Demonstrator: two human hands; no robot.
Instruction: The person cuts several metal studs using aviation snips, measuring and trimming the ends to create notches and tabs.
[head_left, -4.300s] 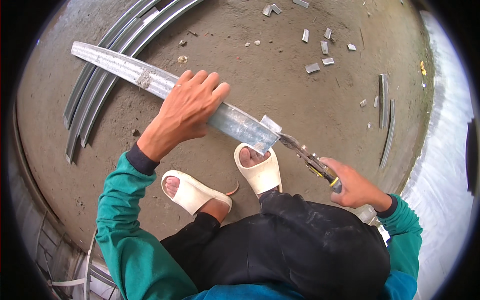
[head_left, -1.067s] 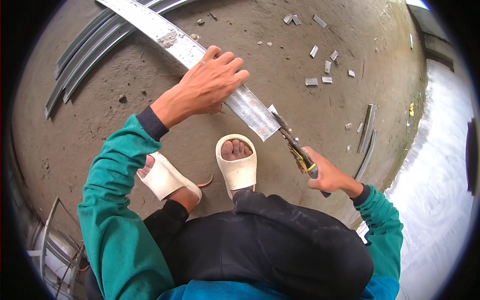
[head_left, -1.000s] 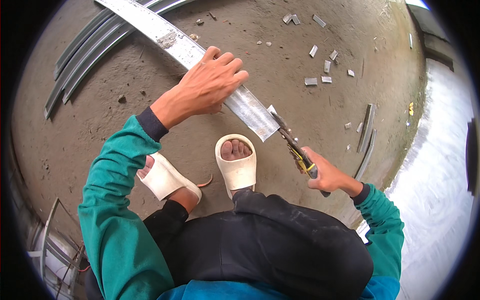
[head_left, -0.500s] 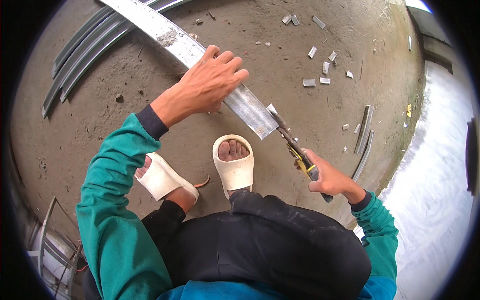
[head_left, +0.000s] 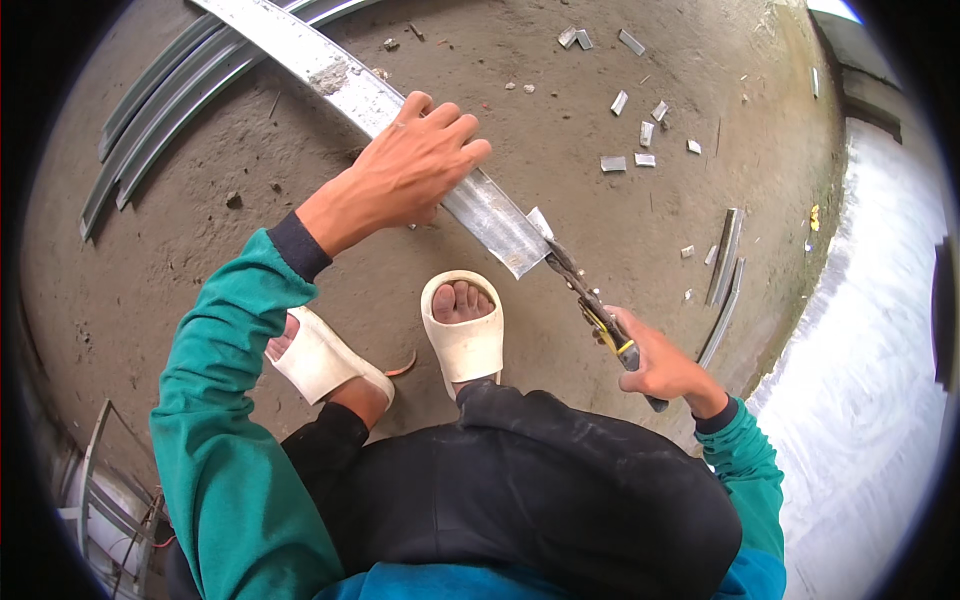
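Note:
My left hand [head_left: 415,165] is wrapped over a long metal channel [head_left: 497,228], which slants from the far left down to the middle of the view. The channel is silvery, with a grey smear partway along it. In my right hand [head_left: 662,357] are tin snips [head_left: 592,303] with dark metal jaws and black-and-yellow handles. Their jaws touch the channel's near end, at its right edge. A small strip of metal sticks up there beside the jaws. The fingers under the snips' handles are partly hidden.
Several long metal channels [head_left: 165,125] lie on the dirt floor at the far left. Small cut metal pieces [head_left: 613,163] are scattered at the far right, with longer strips [head_left: 727,255] nearer. My sandals [head_left: 465,340] stand below the channel. A metal frame [head_left: 95,480] is at the near left.
The snips' handles look closer together than before, with the jaws still at the channel's end. Both hands and the channel shift only slightly in the view.

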